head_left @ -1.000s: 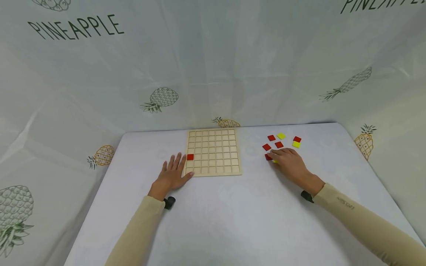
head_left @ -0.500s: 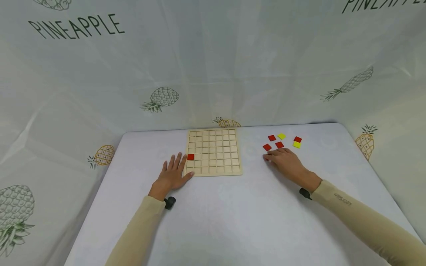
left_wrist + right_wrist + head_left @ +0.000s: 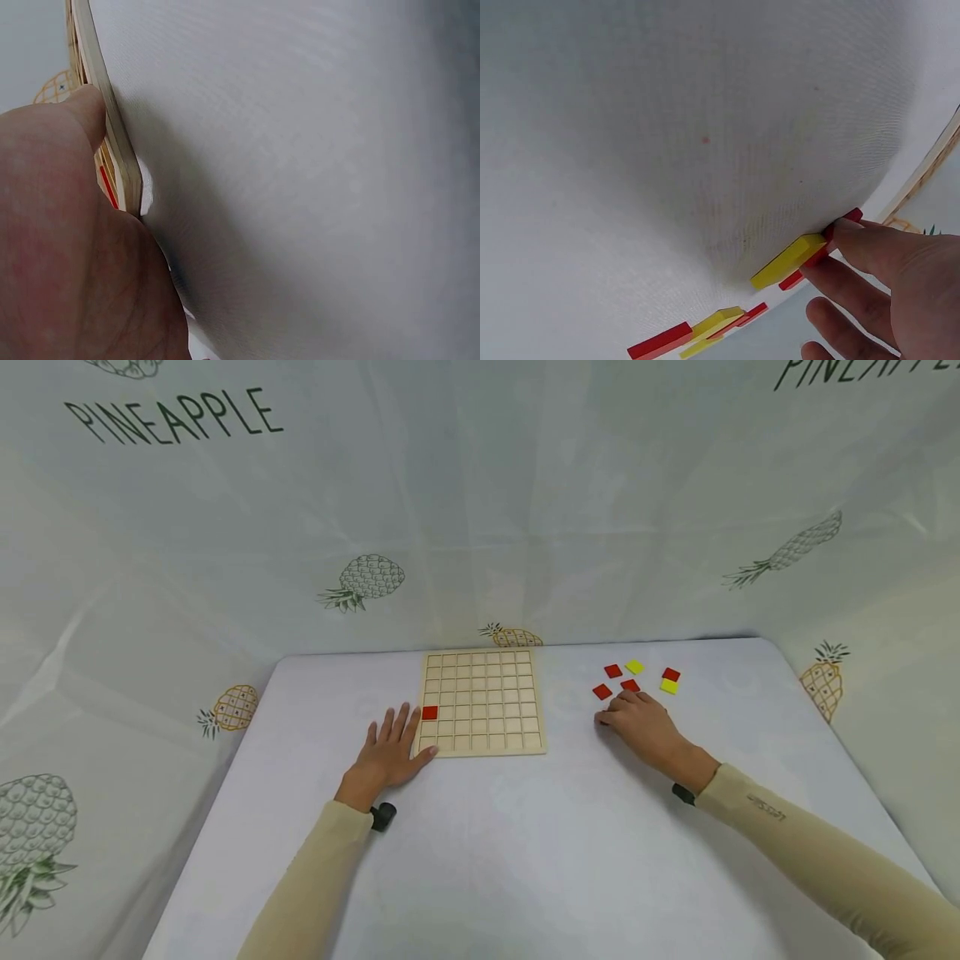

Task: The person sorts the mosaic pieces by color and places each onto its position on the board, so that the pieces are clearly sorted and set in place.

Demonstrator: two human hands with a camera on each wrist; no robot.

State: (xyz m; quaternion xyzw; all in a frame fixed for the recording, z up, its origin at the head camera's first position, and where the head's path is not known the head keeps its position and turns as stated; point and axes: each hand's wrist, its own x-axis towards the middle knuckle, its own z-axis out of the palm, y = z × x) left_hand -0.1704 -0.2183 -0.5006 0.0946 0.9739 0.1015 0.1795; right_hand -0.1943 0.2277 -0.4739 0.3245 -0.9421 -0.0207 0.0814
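My left hand [image 3: 382,762] lies flat with fingers spread at the left edge of a wooden grid board [image 3: 487,697]. Its thumb rests on the board's near left corner, also seen in the left wrist view. One red square tile [image 3: 430,713] fills a cell in the board's left column. To the right of the board, my right hand [image 3: 647,728] bends over the loose tiles. In the right wrist view, its thumb and forefinger pinch a red tile [image 3: 856,214], with a yellow tile [image 3: 787,262] right beside it. From the head view, both of these are hidden under the hand.
Beyond the right hand lie more loose red tiles [image 3: 602,692] and a yellow tile [image 3: 634,667]. Farther right, another yellow tile [image 3: 670,687] touches a red one [image 3: 671,674]. A pineapple-print cloth [image 3: 480,527] hangs behind the white table [image 3: 480,860].
The right hand has shifted slightly left and its fingers have closed over the near red tile, which was visible one second ago. The left hand and board stay put.
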